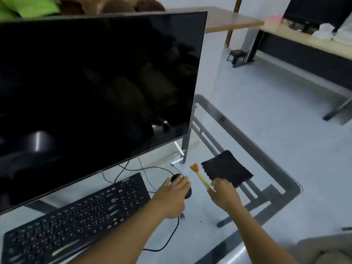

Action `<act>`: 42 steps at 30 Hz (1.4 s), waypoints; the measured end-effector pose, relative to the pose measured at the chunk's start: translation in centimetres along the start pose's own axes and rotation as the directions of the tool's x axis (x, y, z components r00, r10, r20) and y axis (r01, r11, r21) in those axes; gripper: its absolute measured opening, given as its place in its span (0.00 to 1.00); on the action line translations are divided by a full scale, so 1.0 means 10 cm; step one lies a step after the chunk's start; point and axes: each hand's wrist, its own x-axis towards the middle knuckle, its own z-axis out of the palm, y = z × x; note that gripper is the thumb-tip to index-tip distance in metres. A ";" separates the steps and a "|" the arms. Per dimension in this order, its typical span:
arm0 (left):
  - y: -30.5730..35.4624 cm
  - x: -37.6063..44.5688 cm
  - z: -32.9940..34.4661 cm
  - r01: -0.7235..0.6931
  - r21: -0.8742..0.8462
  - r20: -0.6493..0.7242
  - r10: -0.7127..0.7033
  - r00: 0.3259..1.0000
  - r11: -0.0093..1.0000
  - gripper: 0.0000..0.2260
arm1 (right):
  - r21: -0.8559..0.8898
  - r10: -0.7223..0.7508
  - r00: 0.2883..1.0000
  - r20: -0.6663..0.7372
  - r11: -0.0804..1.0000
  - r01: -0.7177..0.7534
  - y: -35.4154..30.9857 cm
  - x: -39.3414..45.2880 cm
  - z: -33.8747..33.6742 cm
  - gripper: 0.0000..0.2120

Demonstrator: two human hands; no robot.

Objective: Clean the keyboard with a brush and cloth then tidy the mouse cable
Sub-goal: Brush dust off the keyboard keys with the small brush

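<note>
A black keyboard lies on the glass desk below the monitor. Just to its right sits a black mouse, with my left hand resting over it and covering most of it. The mouse cable loops from under my wrist toward the desk's front edge. My right hand grips the lower end of a small yellow brush, whose orange bristles point up and away. A dark folded cloth lies right behind that hand, and my fingers touch its near edge.
A large dark monitor fills the left and stands close behind the keyboard. Thin cables run beneath it. Wooden tables and a small black stool stand farther off on the pale floor.
</note>
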 end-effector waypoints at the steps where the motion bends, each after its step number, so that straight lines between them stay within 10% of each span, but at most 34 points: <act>1: 0.05 0.04 0.06 -0.018 0.049 0.024 0.016 1.000 0.999 0.30 | -0.006 0.013 1.000 -0.014 1.000 -0.013 0.05 -0.03 0.04 0.13; 12: 0.01 0.03 0.29 0.064 -0.014 -0.081 -0.065 0.995 0.998 0.31 | 0.239 -0.019 0.972 -0.233 0.968 0.076 -0.09 0.00 -0.11 0.04; 18: -0.57 -0.67 0.41 0.414 -0.440 -0.206 -0.538 0.817 0.797 0.31 | 0.409 -0.182 0.874 -0.450 0.829 0.383 -0.87 -0.20 -0.47 0.04; 29: -1.58 -2.76 1.16 0.596 -0.636 -0.299 -0.869 0.395 0.490 0.41 | 0.556 -0.588 0.799 -0.125 0.626 0.547 -2.80 -0.97 0.48 0.03; 42: -1.80 -3.32 1.83 0.552 -0.657 -0.336 -0.855 0.396 0.514 0.45 | 0.434 -0.755 0.655 0.035 0.602 0.670 -3.47 -1.41 1.03 0.04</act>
